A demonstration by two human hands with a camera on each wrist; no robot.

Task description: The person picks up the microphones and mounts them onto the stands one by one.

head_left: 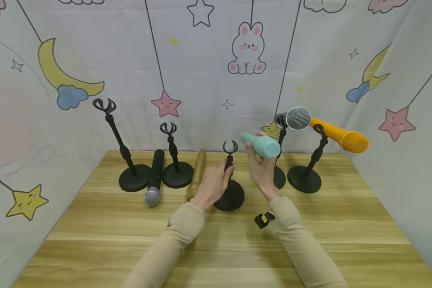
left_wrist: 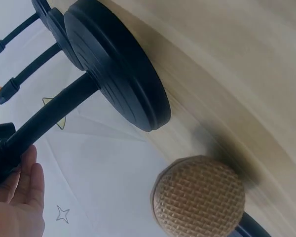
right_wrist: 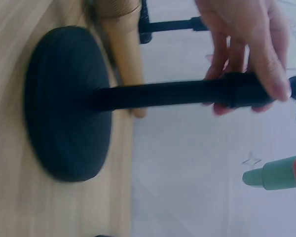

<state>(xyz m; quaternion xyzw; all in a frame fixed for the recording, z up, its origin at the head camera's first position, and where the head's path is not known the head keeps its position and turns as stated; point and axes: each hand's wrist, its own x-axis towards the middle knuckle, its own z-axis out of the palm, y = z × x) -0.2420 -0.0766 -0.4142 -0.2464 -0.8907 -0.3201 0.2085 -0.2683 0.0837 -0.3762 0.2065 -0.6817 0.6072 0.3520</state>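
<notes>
In the head view, my left hand (head_left: 213, 182) grips the upper pole of a small black microphone stand (head_left: 231, 198), fingers and thumb wrapped round it. The stand's open clip shows above that hand. In the right wrist view the pole (right_wrist: 163, 96) runs from a round base into the hand's grasp. My right hand (head_left: 263, 173) holds a mint-green microphone (head_left: 264, 145) in the air, right of the clip and apart from it. Its wider end faces the head camera. The right wrist view shows only the microphone's narrow end (right_wrist: 271, 174) and part of the fingers.
On the left stand two black stands (head_left: 135, 178) (head_left: 178, 175) with bare clips. A black microphone (head_left: 156, 172) and a gold microphone (head_left: 198, 172) lie on the wooden table (head_left: 223, 256). To the right, two stands bear a silver-headed microphone (head_left: 298, 118) and an orange microphone (head_left: 340, 135).
</notes>
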